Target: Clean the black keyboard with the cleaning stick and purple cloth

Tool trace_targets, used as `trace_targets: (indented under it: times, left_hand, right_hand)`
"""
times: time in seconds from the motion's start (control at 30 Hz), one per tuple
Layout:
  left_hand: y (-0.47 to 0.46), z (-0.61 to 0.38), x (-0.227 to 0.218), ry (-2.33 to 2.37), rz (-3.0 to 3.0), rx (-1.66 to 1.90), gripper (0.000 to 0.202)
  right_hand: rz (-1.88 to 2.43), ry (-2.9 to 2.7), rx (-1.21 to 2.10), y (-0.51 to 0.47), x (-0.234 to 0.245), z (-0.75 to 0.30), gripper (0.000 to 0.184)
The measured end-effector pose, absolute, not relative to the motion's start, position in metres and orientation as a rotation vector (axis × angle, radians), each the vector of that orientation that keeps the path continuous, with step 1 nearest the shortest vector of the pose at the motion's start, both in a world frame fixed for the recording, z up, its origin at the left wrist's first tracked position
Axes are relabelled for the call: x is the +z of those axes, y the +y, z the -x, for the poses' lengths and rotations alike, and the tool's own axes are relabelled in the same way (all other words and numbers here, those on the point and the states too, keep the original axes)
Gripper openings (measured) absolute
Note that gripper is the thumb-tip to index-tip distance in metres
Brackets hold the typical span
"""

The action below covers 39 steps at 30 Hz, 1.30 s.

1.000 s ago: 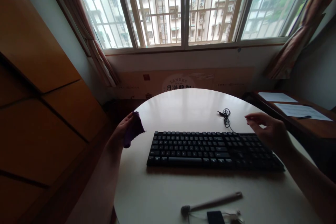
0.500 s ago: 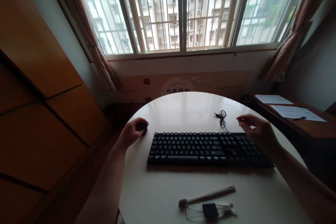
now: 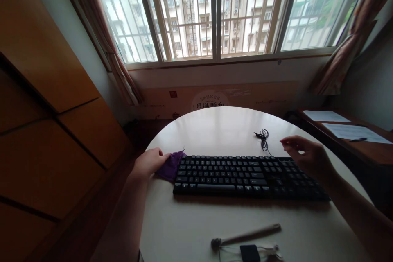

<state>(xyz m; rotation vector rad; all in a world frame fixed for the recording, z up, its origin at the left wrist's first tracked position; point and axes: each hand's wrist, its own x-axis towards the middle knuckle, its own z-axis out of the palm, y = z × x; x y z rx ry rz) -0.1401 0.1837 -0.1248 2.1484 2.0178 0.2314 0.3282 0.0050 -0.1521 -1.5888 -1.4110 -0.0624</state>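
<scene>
At the table's left side my left hand (image 3: 151, 161) grips a purple cloth (image 3: 168, 166), thumb on top. The cloth lies spread against the left end of a black keyboard (image 3: 219, 174). Some of my left fingers are hidden. My right hand (image 3: 305, 155) hovers above the keyboard's right end, with loosely bent fingers and a gap between thumb and palm; nothing shows in it. A coiled black cable (image 3: 263, 138) rests behind the keyboard. In front of it lies a grey-brown brush (image 3: 250, 235), its dark bristle head to the left.
A small black square piece (image 3: 249, 253) with pale wire-like parts lies near the front edge of the white round table (image 3: 181, 225). On the right, a brown desk (image 3: 365, 149) carries papers (image 3: 359, 132) and a pen. A wooden cabinet (image 3: 76, 163) stands at left.
The purple cloth, bunched in my left hand before, is now spread beside the keyboard's left end. My left hand has moved slightly down and left. My right hand keeps nearly the same pose.
</scene>
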Motion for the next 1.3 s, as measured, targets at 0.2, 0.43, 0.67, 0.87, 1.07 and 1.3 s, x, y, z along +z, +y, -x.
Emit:
trace_targets:
  times: [0.2,0.43,0.67,0.87,1.07,1.3]
  left_hand:
    - [0.183,0.141,-0.129,1.814,-2.183,0.175,0.026]
    - [0.198,0.147,-0.139,1.726,-2.133,0.632,0.016]
    - [0.206,0.148,-0.15,1.861,-1.857,0.721,0.049]
    - [0.205,0.15,-0.145,1.963,-1.885,0.716,0.045]
    - [0.186,0.14,-0.117,1.88,-1.861,1.231,0.03]
    - [0.134,0.138,-0.089,0.883,-1.633,0.755,0.025]
  right_hand:
    - [1.585,-1.416,-0.042,0.004,-0.148,-0.323,0.017]
    - [1.583,-1.401,-0.041,0.004,-0.146,-0.322,0.015]
    - [1.582,-1.399,-0.015,0.002,-0.145,-0.323,0.016]
    - [1.58,-1.414,-0.042,0.004,-0.147,-0.326,0.017]
    - [1.597,-1.389,-0.106,0.007,-0.153,-0.338,0.019]
    - [1.586,-1.376,-0.068,0.007,-0.152,-0.338,0.019]
